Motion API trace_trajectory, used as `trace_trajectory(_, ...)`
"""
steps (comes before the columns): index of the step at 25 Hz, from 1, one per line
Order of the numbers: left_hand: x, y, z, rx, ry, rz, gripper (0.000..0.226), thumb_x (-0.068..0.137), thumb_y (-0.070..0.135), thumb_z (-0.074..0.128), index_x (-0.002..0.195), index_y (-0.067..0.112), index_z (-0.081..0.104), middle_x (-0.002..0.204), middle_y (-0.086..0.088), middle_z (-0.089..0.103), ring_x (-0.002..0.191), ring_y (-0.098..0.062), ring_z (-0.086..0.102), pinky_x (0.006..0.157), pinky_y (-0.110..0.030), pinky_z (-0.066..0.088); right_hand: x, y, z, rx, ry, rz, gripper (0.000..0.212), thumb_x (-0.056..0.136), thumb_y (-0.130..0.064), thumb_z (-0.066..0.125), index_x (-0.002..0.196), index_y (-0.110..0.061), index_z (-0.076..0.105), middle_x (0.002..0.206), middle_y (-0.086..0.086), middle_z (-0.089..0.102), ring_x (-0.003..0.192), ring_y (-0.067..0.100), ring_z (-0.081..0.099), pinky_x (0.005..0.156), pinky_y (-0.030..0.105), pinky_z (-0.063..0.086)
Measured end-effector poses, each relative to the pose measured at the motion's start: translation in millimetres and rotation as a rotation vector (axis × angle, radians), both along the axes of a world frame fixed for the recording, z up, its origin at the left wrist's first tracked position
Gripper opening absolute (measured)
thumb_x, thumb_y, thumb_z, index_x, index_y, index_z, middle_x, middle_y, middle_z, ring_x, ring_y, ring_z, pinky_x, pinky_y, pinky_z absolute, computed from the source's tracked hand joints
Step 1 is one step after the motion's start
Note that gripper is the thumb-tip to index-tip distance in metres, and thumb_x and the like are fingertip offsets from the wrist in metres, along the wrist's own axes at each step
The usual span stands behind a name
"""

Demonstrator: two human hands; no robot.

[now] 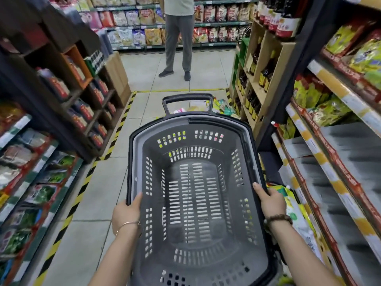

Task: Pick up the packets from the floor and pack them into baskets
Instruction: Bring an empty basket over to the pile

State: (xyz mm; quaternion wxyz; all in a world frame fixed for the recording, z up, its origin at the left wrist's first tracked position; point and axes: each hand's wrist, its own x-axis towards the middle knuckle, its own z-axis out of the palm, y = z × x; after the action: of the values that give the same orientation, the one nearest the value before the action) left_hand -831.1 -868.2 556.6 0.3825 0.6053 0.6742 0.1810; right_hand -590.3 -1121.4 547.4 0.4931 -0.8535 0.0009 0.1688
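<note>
On the floor (142, 65) ahead, by the shelves (266, 79) on the right, the packets (223, 107) look light, soft and crinkly, easy to take by an edge, and the empty basket (144, 162) is gripped at its rim by the left hand (126, 213) and right hand (272, 203)

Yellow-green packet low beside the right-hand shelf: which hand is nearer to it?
Right. The right hand grips the basket rim right next to the yellow-green packet; the left hand grips the opposite rim.

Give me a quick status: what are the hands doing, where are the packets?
Left hand, right hand grip basket sides. Basket empty. Packets on floor ahead, past its handle. Person standing farther ahead.
</note>
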Motion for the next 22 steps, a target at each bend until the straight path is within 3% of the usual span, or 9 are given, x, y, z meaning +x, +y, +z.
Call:
trace_trajectory(5, 110.9, 106.9, -12.1, -0.018, -0.018, -0.103, 0.067, 0.083, 0.05, 0.061, 0.127, 0.0, 0.053, 0.126, -0.02, 0.058, 0.111, -0.039, 0.055, 0.088, -0.042, 0.046, 80.5, 84.0, -13.3, -0.067, 0.002, -0.106, 0.05, 0.087, -0.044, 0.06, 0.062, -0.004, 0.042, 0.063, 0.016, 0.048, 0.06, 0.03, 0.046, 0.055, 0.034, 0.029)
trace_trajectory(9, 215.5, 204.4, -17.6, -0.047, 0.017, -0.278, 0.04, 0.085, 0.044, 0.061, 0.088, 0.004, 0.06, 0.102, -0.022, 0.065, 0.08, -0.033, 0.053, 0.072, -0.035, 0.042, 138.1, 149.8, -25.6, -0.087, 0.056, -0.252, 0.05, 0.086, -0.047, 0.06, 0.075, 0.001, 0.059, 0.076, 0.013, 0.062, 0.075, 0.031, 0.057, 0.064, 0.035, 0.04)
trace_trajectory(13, 314.4, 268.4, -19.9, -0.064, 0.071, -0.413, 0.039, 0.084, 0.043, 0.062, 0.085, 0.005, 0.062, 0.085, -0.016, 0.061, 0.074, -0.031, 0.049, 0.067, -0.033, 0.038, 187.5, 191.2, -36.0, -0.077, 0.116, -0.401, 0.05, 0.084, -0.052, 0.06, 0.071, -0.004, 0.058, 0.082, 0.016, 0.065, 0.082, 0.034, 0.06, 0.075, 0.039, 0.045)
trace_trajectory(17, 415.8, 307.0, -42.0, -0.079, 0.103, -0.609, 0.049, 0.078, 0.053, 0.063, 0.092, 0.007, 0.067, 0.095, -0.021, 0.068, 0.083, -0.036, 0.061, 0.074, -0.039, 0.048, 234.6, 218.5, -36.9, -0.03, 0.167, -0.574, 0.047, 0.08, -0.053, 0.065, 0.06, -0.014, 0.047, 0.069, 0.011, 0.056, 0.075, 0.027, 0.052, 0.065, 0.033, 0.035)
trace_trajectory(18, 441.5, 312.6, -48.8, -0.084, 0.106, -0.658, 0.051, 0.078, 0.053, 0.063, 0.095, 0.005, 0.067, 0.097, -0.022, 0.067, 0.088, -0.037, 0.062, 0.077, -0.039, 0.049, 247.4, 222.3, -37.8, -0.024, 0.176, -0.603, 0.045, 0.08, -0.051, 0.066, 0.064, -0.011, 0.052, 0.071, 0.014, 0.058, 0.077, 0.028, 0.051, 0.064, 0.034, 0.036)
trace_trajectory(20, 494.0, 319.8, -61.8, -0.114, 0.112, -0.732, 0.05, 0.081, 0.048, 0.064, 0.098, 0.001, 0.067, 0.101, -0.025, 0.067, 0.095, -0.038, 0.062, 0.082, -0.04, 0.049, 275.2, 225.5, -52.9, -0.051, 0.206, -0.661, 0.045, 0.087, -0.043, 0.063, 0.095, 0.002, 0.064, 0.1, 0.024, 0.063, 0.095, 0.036, 0.056, 0.078, 0.038, 0.039)
trace_trajectory(22, 546.5, 322.5, -74.4, -0.13, 0.128, -0.773, 0.05, 0.082, 0.046, 0.064, 0.101, 0.0, 0.066, 0.106, -0.025, 0.066, 0.1, -0.039, 0.06, 0.086, -0.04, 0.046, 304.5, 229.5, -69.6, -0.046, 0.239, -0.717, 0.053, 0.09, -0.039, 0.058, 0.11, 0.011, 0.059, 0.114, 0.028, 0.06, 0.109, 0.041, 0.054, 0.09, 0.04, 0.039)
